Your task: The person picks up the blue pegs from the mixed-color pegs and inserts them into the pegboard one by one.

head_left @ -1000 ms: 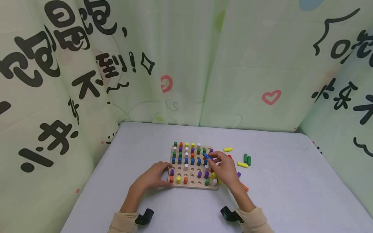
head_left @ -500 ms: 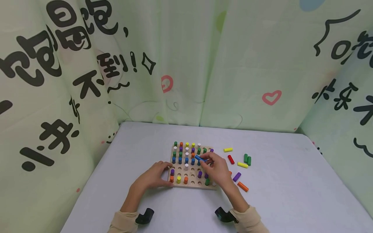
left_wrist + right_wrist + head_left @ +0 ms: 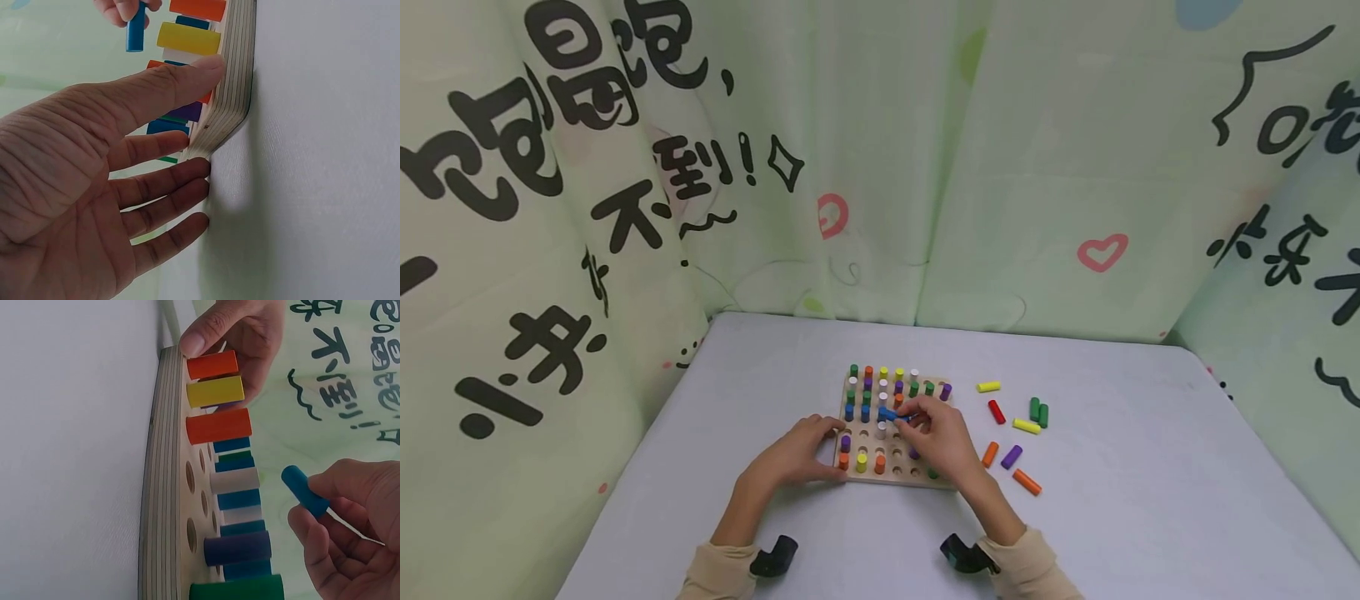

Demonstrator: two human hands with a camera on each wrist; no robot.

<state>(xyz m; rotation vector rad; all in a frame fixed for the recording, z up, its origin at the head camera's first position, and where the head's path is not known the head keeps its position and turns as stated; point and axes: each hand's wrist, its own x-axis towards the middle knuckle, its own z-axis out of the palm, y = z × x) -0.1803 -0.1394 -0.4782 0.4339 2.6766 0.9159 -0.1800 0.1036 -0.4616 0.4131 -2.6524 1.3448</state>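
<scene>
A wooden pegboard (image 3: 887, 478) lies on the table, with upright pegs in several colours in many of its holes. My left hand (image 3: 801, 454) rests at its front left corner. In the left wrist view, the thumb (image 3: 187, 78) lies on the corner and the other fingers (image 3: 169, 184) extend loosely along the side. Over the middle of the board, my right hand (image 3: 942, 435) pinches a blue peg (image 3: 305, 490) between thumb and fingers. The peg is tilted and apart from the board in the right wrist view. Bare holes (image 3: 190, 478) show near the front, between standing pegs. My right hand hides part of the board's right side.
Loose pegs lie right of the board: yellow pegs (image 3: 1026, 426), green pegs (image 3: 1039, 413), a red peg (image 3: 996, 412), a purple peg (image 3: 1011, 456) and orange pegs (image 3: 1027, 482). A printed curtain (image 3: 985, 250) hangs behind the white table (image 3: 1135, 467).
My right hand has moved left across the board with the blue peg, uncovering the loose red, orange and purple pegs on the table. My left hand has stayed at the corner.
</scene>
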